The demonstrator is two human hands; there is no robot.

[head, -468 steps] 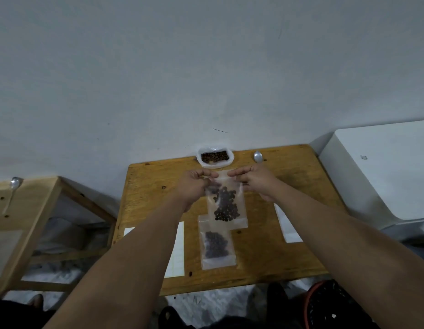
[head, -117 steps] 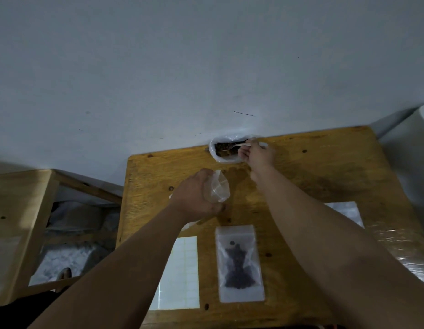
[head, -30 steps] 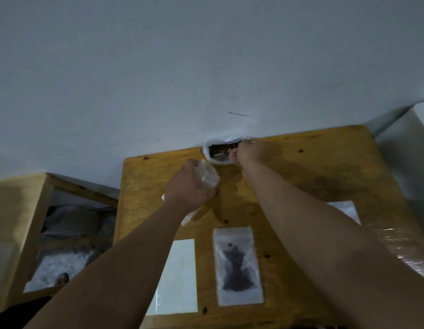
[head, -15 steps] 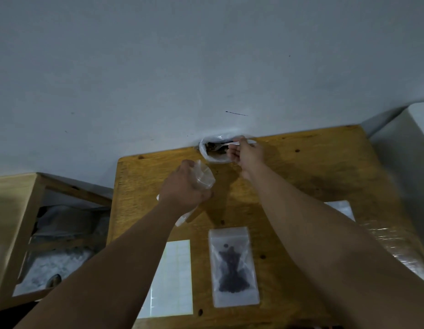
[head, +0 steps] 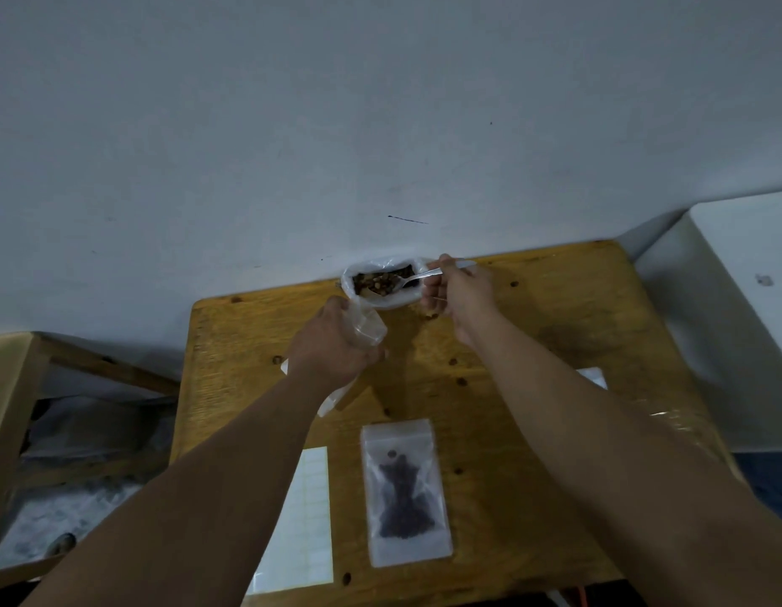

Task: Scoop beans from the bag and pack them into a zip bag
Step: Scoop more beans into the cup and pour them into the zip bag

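Two hands are busy here, so I'll go left to right using the bean bag (head: 352,278) at the back edge of the bench (head: 555,335) as my reference. First up, the left hand (head: 332,348) sits just in front of the bean bag and a touch to its left. Its fingers are curled round an empty zip bag (head: 371,328), whose mouth looks open and is turned up toward the bean bag, close to its rim. Well in front of the bean bag lie a white label sheet (head: 299,519) and, to its right, a filled zip bag (head: 404,492) lying flat with dark beans inside. It looks sealed, but I can't swear to it. Inside the bean bag, the spoon (head: 417,277) has its bowl on the beans (head: 380,280) and looks loaded. The handle runs out right to the right hand (head: 461,291), which pinches it right beside the bean bag. My take is that this is the lift-and-carry part of a scoop. To do it well I'd keep the spoon level, cross that short gap slowly, and hold the empty zip bag's mouth propped wide against the bean bag rim so strays drop back in. Only tip once the bowl is inside. Thin plastic flops shut easily, which is the risk.
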